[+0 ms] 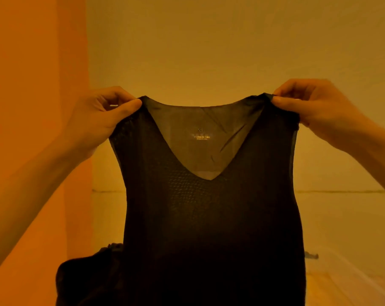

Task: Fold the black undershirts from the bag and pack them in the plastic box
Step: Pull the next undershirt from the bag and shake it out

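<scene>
A sheer black V-neck undershirt (209, 217) hung lengthwise, neckline up, before the wall; left hand (98, 120) and right hand (315, 107) each pinched a shoulder strap. Hem cut off below.

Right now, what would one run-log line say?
phase: undershirt held up, unfolded | left hand: pinches one shoulder | right hand: pinches the other shoulder | plastic box: not in view
</scene>
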### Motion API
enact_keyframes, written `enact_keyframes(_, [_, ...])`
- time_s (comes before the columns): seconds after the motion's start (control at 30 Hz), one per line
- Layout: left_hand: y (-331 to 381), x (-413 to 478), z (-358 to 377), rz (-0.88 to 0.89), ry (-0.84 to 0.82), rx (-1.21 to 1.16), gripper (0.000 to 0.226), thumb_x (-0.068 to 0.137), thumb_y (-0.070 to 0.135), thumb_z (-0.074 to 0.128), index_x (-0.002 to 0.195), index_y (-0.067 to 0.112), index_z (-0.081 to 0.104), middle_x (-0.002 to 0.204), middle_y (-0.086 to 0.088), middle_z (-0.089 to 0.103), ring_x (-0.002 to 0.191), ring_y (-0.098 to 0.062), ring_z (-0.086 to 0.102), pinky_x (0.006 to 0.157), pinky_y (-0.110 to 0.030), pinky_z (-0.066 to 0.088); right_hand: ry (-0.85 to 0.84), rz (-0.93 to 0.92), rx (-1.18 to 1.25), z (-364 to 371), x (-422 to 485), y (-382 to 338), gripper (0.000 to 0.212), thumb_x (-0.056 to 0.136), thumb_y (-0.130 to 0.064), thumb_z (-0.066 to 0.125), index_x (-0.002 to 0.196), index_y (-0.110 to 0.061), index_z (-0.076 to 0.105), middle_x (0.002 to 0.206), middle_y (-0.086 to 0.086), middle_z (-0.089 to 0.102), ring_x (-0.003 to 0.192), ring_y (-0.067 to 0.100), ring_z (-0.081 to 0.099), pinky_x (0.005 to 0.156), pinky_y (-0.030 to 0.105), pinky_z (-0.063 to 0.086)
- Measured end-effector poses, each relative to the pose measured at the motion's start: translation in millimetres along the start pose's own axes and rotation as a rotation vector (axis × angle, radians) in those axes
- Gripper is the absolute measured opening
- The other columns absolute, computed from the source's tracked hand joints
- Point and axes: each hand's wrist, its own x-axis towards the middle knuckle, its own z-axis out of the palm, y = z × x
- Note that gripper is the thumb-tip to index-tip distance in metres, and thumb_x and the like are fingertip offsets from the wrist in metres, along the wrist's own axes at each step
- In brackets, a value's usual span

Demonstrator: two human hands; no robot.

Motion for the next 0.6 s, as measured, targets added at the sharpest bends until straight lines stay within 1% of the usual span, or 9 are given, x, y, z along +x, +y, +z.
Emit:
enact_keyframes(0.1, [-25,1,4,-0.087,-0.040,0.049,0.011,0.083,0.036,0.070,0.082,0.025,0.073,0.076,0.009,0.069,0.073,-0.006,0.067,0.062,-0.017,0.054,-0.021,0.088,-0.018,8,3,23,0.011,0.094,-0.017,0.065,0.094,-0.006,0.071,0.069,-0.001,0.063,0.058,0.009,0.054,0.047,0.018,0.042])
enact_keyframes(0.17, [-50,1,9,-0.151,-0.069,0.106,0.011,0.086,0.037,0.072,0.080,0.028,0.074,0.075,0.012,0.069,0.072,-0.002,0.066,0.059,-0.015,0.053,-0.039,0.177,-0.030,15,5,48,0.013,0.094,-0.017,0.066,0.094,-0.005,0.072,0.068,0.000,0.062,0.056,0.008,0.051,0.045,0.017,0.039])
enact_keyframes(0.23, [-83,0,19,-0.191,-0.095,0.225,0.011,0.091,0.035,0.072,0.083,0.027,0.074,0.074,0.012,0.068,0.068,0.001,0.064,0.056,-0.011,0.050,-0.067,0.284,-0.043,28,9,82,0.016,0.094,-0.019,0.067,0.095,-0.004,0.072,0.067,-0.001,0.059,0.056,0.008,0.048,0.046,0.017,0.035])
enact_keyframes(0.27, [-104,-1,25,-0.196,-0.103,0.310,0.012,0.093,0.034,0.071,0.085,0.025,0.074,0.074,0.009,0.068,0.067,-0.001,0.063,0.055,-0.013,0.050,-0.081,0.341,-0.058,35,12,101,0.017,0.094,-0.021,0.068,0.096,-0.005,0.072,0.066,-0.002,0.058,0.057,0.008,0.046,0.047,0.018,0.034])
enact_keyframes(0.33, [-155,-6,44,-0.205,-0.092,0.507,0.015,0.095,0.033,0.069,0.087,0.021,0.074,0.073,0.005,0.065,0.066,-0.008,0.062,0.057,-0.023,0.047,-0.108,0.450,-0.106,51,16,146,0.017,0.094,-0.024,0.069,0.095,-0.007,0.073,0.065,-0.004,0.056,0.057,0.009,0.043,0.049,0.020,0.033])
enact_keyframes(0.4, [-213,-19,69,-0.232,-0.089,0.663,0.020,0.097,0.035,0.066,0.090,0.018,0.072,0.074,0.004,0.062,0.071,-0.014,0.059,0.061,-0.028,0.041,-0.130,0.539,-0.161,70,19,197,0.017,0.094,-0.026,0.070,0.095,-0.009,0.072,0.064,-0.003,0.052,0.057,0.012,0.040,0.050,0.023,0.031])
enact_keyframes(0.47, [-271,-37,97,-0.268,-0.113,0.751,0.023,0.100,0.037,0.062,0.092,0.017,0.069,0.082,0.003,0.060,0.080,-0.019,0.058,0.066,-0.032,0.040,-0.149,0.599,-0.222,92,20,251,0.017,0.094,-0.025,0.070,0.095,-0.008,0.071,0.066,0.000,0.050,0.056,0.014,0.039,0.049,0.023,0.032])
enact_keyframes(0.53, [-323,-54,124,-0.307,-0.128,0.785,0.024,0.102,0.035,0.059,0.094,0.014,0.068,0.085,0.001,0.059,0.081,-0.020,0.055,0.066,-0.035,0.039,-0.162,0.645,-0.299,117,15,308,0.017,0.094,-0.026,0.071,0.096,-0.009,0.071,0.069,0.002,0.054,0.056,0.015,0.043,0.048,0.025,0.035])
enact_keyframes(0.6, [-371,-67,147,-0.339,-0.153,0.798,0.025,0.103,0.033,0.057,0.095,0.011,0.067,0.086,-0.003,0.058,0.081,-0.023,0.056,0.064,-0.035,0.036,-0.170,0.663,-0.368,141,10,362,0.018,0.094,-0.026,0.071,0.098,-0.009,0.072,0.073,0.003,0.058,0.059,0.014,0.048,0.051,0.026,0.037])
